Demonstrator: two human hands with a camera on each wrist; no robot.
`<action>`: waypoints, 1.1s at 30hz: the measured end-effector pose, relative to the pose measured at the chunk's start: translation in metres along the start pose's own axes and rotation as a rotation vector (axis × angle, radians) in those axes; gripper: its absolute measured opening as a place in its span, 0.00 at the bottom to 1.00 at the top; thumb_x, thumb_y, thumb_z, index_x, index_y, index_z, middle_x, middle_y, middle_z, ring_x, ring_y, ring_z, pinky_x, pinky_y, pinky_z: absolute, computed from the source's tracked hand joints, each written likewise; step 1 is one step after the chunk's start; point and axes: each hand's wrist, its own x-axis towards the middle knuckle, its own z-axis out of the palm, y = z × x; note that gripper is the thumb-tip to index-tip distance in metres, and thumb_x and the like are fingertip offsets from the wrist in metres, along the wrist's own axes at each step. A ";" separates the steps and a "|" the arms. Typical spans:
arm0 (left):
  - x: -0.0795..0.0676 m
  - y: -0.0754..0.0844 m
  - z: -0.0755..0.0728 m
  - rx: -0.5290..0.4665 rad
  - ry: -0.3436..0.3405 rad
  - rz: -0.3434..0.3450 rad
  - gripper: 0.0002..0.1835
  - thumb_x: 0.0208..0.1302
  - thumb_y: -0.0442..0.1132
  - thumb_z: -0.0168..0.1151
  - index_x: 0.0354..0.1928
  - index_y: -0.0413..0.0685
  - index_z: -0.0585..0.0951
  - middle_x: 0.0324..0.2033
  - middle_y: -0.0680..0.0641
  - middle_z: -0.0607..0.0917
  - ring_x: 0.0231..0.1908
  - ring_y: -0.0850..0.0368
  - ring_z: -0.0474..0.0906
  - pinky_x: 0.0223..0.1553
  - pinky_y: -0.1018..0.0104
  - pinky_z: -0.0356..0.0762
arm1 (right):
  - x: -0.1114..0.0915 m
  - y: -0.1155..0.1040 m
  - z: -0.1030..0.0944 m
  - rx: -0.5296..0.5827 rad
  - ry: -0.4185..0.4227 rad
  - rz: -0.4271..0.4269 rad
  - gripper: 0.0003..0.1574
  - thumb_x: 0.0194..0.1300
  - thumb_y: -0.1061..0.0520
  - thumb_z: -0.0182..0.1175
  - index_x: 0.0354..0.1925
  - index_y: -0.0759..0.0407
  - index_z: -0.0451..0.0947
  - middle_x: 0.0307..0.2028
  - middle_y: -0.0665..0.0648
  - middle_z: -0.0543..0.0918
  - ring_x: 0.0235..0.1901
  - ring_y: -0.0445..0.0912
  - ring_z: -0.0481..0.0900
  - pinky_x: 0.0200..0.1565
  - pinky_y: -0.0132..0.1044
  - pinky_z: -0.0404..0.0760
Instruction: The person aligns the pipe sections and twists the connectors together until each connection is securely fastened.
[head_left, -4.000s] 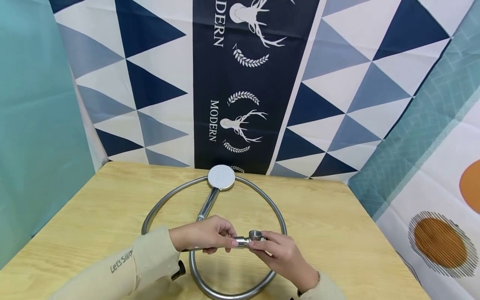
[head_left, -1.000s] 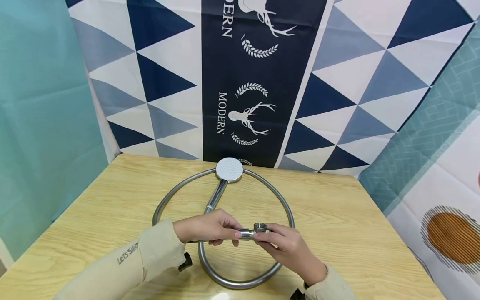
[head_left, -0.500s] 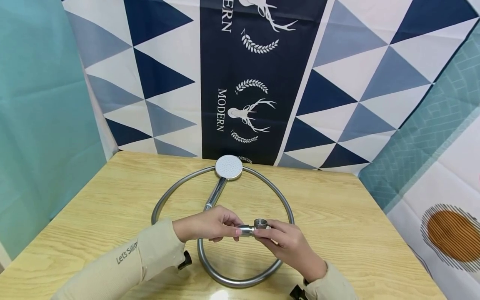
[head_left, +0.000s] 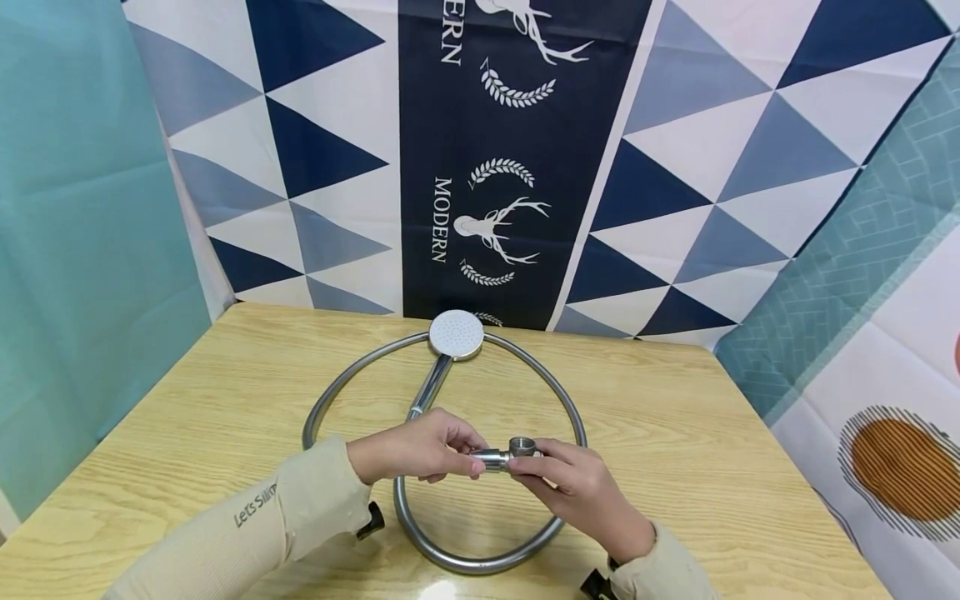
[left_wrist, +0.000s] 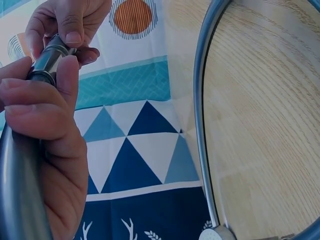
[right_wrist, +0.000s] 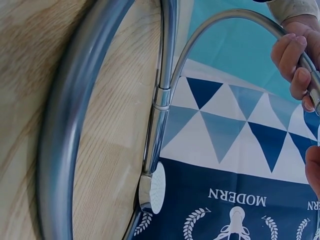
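My left hand holds the end of a grey metal shower hose, its thumb along the chrome connector nut. With thumb and fingers, my right hand pinches a small metal elbow fitting, its round threaded opening facing up. Connector and fitting meet end to end between the hands; how deeply they are joined I cannot tell. In the left wrist view, the left fingers curl round the hose end near the connector. Only an edge of the right hand shows in the right wrist view.
A round hand shower head lies face up behind the hands, its chrome handle pointing towards me. The hose loops widely across the wooden table. Patterned cloth hangs behind, with a teal sheet at the left.
Since the oldest frame the head view has shifted slightly, while both hands stay at the same joint. Over the last half second almost nothing differs.
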 end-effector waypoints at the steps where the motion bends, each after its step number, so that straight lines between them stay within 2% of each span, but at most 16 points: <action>1: 0.000 0.000 0.000 0.002 0.006 0.000 0.08 0.64 0.30 0.62 0.42 0.32 0.82 0.21 0.53 0.75 0.12 0.66 0.58 0.15 0.74 0.56 | 0.000 0.000 0.000 0.001 -0.001 0.001 0.10 0.70 0.57 0.55 0.38 0.61 0.82 0.33 0.61 0.83 0.30 0.49 0.84 0.36 0.30 0.81; 11: -0.001 0.000 0.002 0.000 0.054 0.005 0.08 0.61 0.30 0.64 0.42 0.34 0.83 0.20 0.53 0.76 0.12 0.65 0.59 0.16 0.74 0.59 | 0.000 0.001 0.001 0.001 0.016 -0.010 0.11 0.70 0.57 0.56 0.39 0.62 0.82 0.32 0.61 0.83 0.29 0.49 0.83 0.35 0.30 0.81; 18: -0.001 0.000 0.002 0.018 0.082 0.032 0.09 0.58 0.29 0.67 0.41 0.34 0.84 0.20 0.54 0.78 0.12 0.65 0.60 0.15 0.74 0.60 | -0.001 0.002 0.001 0.013 0.017 -0.005 0.11 0.70 0.57 0.56 0.39 0.63 0.82 0.32 0.61 0.83 0.28 0.49 0.83 0.35 0.30 0.80; 21: 0.000 -0.002 0.000 -0.016 0.028 0.016 0.08 0.63 0.31 0.63 0.42 0.33 0.82 0.22 0.53 0.78 0.12 0.65 0.59 0.15 0.74 0.59 | -0.002 0.001 0.002 0.009 0.014 -0.009 0.10 0.70 0.57 0.56 0.39 0.62 0.82 0.32 0.61 0.83 0.29 0.49 0.83 0.35 0.29 0.80; 25: 0.001 -0.004 -0.003 -0.068 -0.092 -0.061 0.13 0.73 0.35 0.50 0.46 0.31 0.80 0.26 0.52 0.80 0.12 0.65 0.58 0.15 0.73 0.58 | -0.002 0.000 0.004 -0.007 0.000 -0.023 0.11 0.71 0.58 0.55 0.39 0.62 0.82 0.33 0.61 0.83 0.29 0.48 0.84 0.34 0.29 0.80; 27: 0.002 -0.005 -0.003 -0.083 -0.126 -0.099 0.16 0.75 0.37 0.46 0.47 0.30 0.79 0.26 0.51 0.82 0.12 0.65 0.59 0.15 0.74 0.58 | -0.002 0.000 0.005 -0.008 -0.007 -0.025 0.11 0.71 0.58 0.55 0.39 0.62 0.82 0.33 0.61 0.83 0.29 0.47 0.84 0.34 0.28 0.80; 30: 0.003 -0.006 -0.002 -0.087 -0.135 -0.117 0.16 0.75 0.36 0.46 0.47 0.29 0.79 0.26 0.52 0.82 0.12 0.66 0.61 0.16 0.74 0.60 | -0.003 0.000 0.006 -0.005 -0.010 -0.023 0.11 0.71 0.58 0.54 0.38 0.61 0.82 0.33 0.61 0.83 0.29 0.46 0.83 0.33 0.27 0.80; 33: 0.003 -0.006 -0.001 -0.086 -0.120 -0.102 0.14 0.74 0.34 0.48 0.46 0.29 0.79 0.26 0.52 0.82 0.13 0.65 0.63 0.17 0.74 0.62 | -0.004 0.000 0.006 -0.011 -0.008 -0.030 0.11 0.71 0.58 0.54 0.38 0.61 0.82 0.33 0.61 0.83 0.29 0.46 0.83 0.34 0.28 0.80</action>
